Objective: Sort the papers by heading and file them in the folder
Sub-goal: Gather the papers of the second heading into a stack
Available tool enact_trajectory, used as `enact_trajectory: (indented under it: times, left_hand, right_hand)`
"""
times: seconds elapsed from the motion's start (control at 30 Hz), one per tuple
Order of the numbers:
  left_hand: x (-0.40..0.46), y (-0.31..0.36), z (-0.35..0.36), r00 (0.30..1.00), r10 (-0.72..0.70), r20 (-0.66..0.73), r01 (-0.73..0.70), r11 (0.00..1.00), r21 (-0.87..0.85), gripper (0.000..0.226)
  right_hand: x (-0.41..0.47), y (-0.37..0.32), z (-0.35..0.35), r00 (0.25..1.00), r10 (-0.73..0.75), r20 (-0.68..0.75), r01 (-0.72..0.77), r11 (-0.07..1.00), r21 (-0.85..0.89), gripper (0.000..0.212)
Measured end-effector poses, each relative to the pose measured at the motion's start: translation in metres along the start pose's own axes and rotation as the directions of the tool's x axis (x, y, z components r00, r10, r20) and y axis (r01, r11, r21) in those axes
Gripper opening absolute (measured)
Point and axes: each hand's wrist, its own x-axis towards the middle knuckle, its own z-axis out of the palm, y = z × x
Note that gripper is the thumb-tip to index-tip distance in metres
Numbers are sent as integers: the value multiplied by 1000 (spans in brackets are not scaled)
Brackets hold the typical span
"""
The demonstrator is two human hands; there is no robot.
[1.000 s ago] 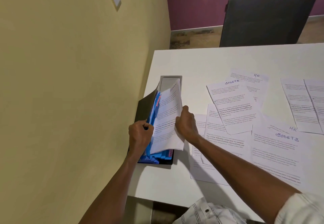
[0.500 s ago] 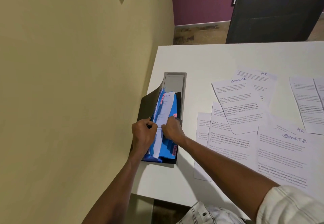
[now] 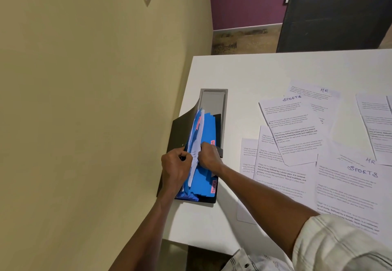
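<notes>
Presently a filing step is in hand: the left hand (image 3: pixel 175 167) grips the blue dividers apart while the right hand (image 3: pixel 209 156) pinches a white sheet (image 3: pixel 196 143) and seats it in the black expanding folder (image 3: pixel 180 134) at nine o'clock on the surface (image 3: pixel 254 73). Blue dividers (image 3: pixel 206 130) with pink tabs already hold some paper. Next, I judge, comes letting go and fetching another of the loose papers (image 3: pixel 294 128) at three o'clock, matching headings such as SPORTS or HR.
</notes>
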Motion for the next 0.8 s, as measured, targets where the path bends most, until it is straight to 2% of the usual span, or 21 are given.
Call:
enact_trajectory:
  times: [0.07,0.2,0.27,0.43,0.53,0.7,0.8]
  left_hand:
    - [-1,1,1,1000,-14,12,14,1000,5,14]
    - [-2,5,6,998,-39,44,38,998,42,15]
    - [-4,8,10,997,-33,65,29,997,66,15]
    - [-13,13,28,986,-59,157,46,995,84,23]
    - [-20,16,44,985,-40,167,19,992,126,21]
    - [-25,22,67,980,-112,165,70,968,239,23]
    - [-29,22,79,984,-41,174,-11,956,293,23]
  right_hand:
    - [-1,3,0,1000,13,-2,-13,1000,17,15]
    - [-4,6,-9,997,73,10,-73,996,52,22]
    - [-5,9,-15,996,82,-18,-81,994,72,16]
    - [-12,29,-43,991,131,-20,-124,971,206,13]
    - [-19,45,-65,985,173,-18,-162,949,270,16]
    - [-37,81,-103,959,269,-86,-219,901,375,16]
    - [-49,106,-125,950,289,-119,-221,891,397,17]
